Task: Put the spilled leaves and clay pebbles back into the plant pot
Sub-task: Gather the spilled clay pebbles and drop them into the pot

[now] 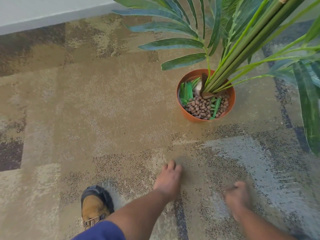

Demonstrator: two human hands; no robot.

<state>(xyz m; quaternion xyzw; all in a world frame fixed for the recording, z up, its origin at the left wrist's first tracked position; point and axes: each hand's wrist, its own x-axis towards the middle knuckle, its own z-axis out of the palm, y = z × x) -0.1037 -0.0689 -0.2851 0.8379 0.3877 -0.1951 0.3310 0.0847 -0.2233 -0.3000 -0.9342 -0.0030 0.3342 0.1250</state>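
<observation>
Wide stretch of patterned carpet (97,104) lying bare from the wall's baseboard (52,18) along the far edge down to the near edge. Plenty of room on the left half and through the middle. Crowded only at the far right, where palm fronds (173,44) fan out overhead and hang down along the right edge.

One plant pot (190,116), orange, standing upright on the carpet toward the far right. One cluster of green stems (223,75) rising from it, leaning right. Inside: brown clay pebbles (200,108) heaped across the near half, loose green leaves (187,91) tucked against the left wall and a few more among the pebbles near the right. Something pale beside the stem base, too small to name.

Two hands, both well short of the pot, over the near part of the carpet. Left hand (168,179) reaching forward, fingers loosely curled down, holding nothing visible. Right hand (238,194) blurred, curled in toward a fist; whether anything sits inside, impossible to tell.

One tan-and-black shoe (96,205) planted near the near edge, left of the left forearm, blue trouser cloth (102,231) just beside it.
</observation>
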